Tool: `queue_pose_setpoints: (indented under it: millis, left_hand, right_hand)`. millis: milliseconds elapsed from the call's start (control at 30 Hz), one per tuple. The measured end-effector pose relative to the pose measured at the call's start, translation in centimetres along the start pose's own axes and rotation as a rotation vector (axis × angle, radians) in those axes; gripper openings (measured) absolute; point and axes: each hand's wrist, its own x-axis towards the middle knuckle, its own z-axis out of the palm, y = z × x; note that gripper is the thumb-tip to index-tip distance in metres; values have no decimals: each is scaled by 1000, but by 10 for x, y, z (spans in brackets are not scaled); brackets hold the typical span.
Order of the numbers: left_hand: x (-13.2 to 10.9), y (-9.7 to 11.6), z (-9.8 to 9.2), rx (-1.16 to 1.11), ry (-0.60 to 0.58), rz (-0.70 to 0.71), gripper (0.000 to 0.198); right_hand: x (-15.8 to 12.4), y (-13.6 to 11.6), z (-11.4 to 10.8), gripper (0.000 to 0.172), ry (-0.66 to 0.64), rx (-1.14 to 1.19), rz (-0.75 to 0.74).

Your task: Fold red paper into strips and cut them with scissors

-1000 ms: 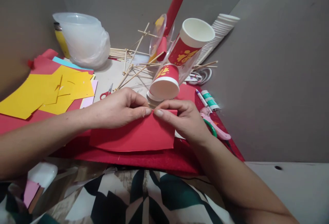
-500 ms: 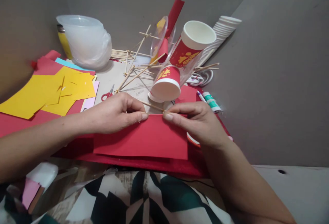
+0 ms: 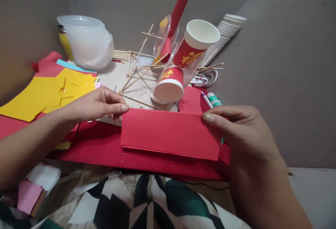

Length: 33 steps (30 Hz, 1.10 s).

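Observation:
A folded red paper (image 3: 170, 134) hangs between my hands above the near edge of the table, its folded edge on top. My left hand (image 3: 109, 104) pinches its upper left corner between thumb and fingers. At the upper right corner, my right hand (image 3: 236, 124) grips it the same way. Just behind the fold lies a frame of thin wooden sticks (image 3: 141, 101). Red and white paper cups (image 3: 170, 82) joined end to end stand behind the paper, right of the sticks.
Yellow paper sheets (image 3: 47, 92) lie at the left. Behind them stand a clear plastic tub (image 3: 84, 40) and a yellow bottle (image 3: 65, 43). Stacked white cups (image 3: 225, 34) lean on the right wall. A purple marker (image 3: 207, 100) lies near my right hand.
My hands have moved apart, the left one leftward and the right one rightward, to the corners of the red paper. The paper has shifted right and slightly up.

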Motion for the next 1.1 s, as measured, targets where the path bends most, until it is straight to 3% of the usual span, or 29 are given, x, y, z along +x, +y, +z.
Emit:
queue_pose_setpoints:
  millis: [167,267,433,567,767,900,1100]
  left_hand:
    - [9,-24,-15,-203,195,-36,23]
    - [17,-30,-11,-345,275,-59,33]
    - [18,-23,16,-508,162,-112,53]
    - [12,-22,29,-467,82,-127,61]
    - [8,-24,30,-316,-25,-124,55]
    - [8,-23,28,-226,-15,-93,56]
    - [8,-26,26,-174,-3,-81,37]
  right_hand:
    - [-3,-2,-12,25,247,131,29]
    - [-4,-3,-12,27,253,146,37]
    - [-3,5,-2,31,124,91,43]
    - [-4,12,9,28,26,39,43]
    - [-3,16,23,29,-72,-44,-41]
    - [-1,17,27,28,-68,-78,-74]
    - [0,23,31,27,-66,-83,-40]
